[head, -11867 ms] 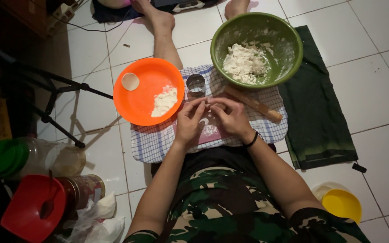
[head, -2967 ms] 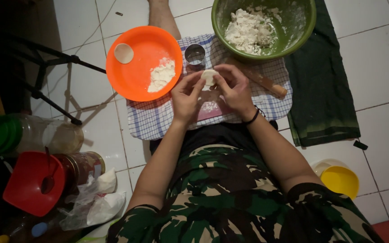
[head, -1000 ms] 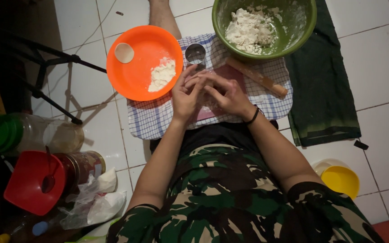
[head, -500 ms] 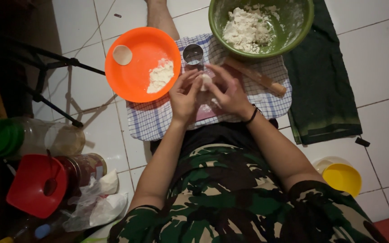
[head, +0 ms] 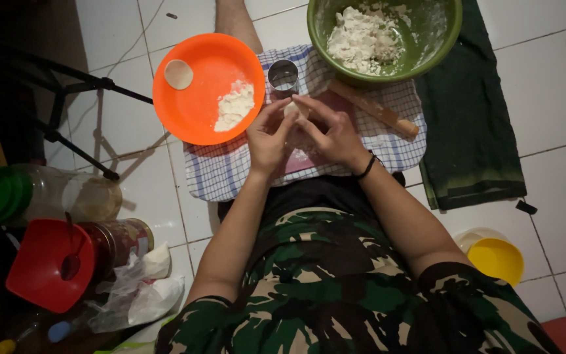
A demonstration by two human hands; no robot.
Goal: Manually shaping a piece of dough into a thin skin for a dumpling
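My left hand (head: 268,136) and my right hand (head: 333,131) meet over a checked cloth (head: 224,172), fingertips pinching a small pale piece of dough (head: 292,109) between them. Just beyond the dough stands a round metal cutter (head: 283,75). An orange plate (head: 198,105) to the left carries a heap of white flour (head: 234,105) and one flat dough disc (head: 178,73). A green bowl (head: 440,46) of crumbly white dough sits at the far right, with a wooden rolling pin (head: 376,109) lying in front of it.
A dark green towel (head: 473,131) lies right of the cloth. A yellow lid (head: 498,258) sits by my right arm. At left are a green-lidded jar (head: 40,194), a red-lidded jar (head: 73,257), plastic bags (head: 140,290) and black stand legs (head: 73,111). Someone's bare leg (head: 234,19) shows at the top.
My hands have kept working the dough piece between the fingertips, lifting it slightly toward the metal cutter. The view has shifted a little; nothing else has moved.
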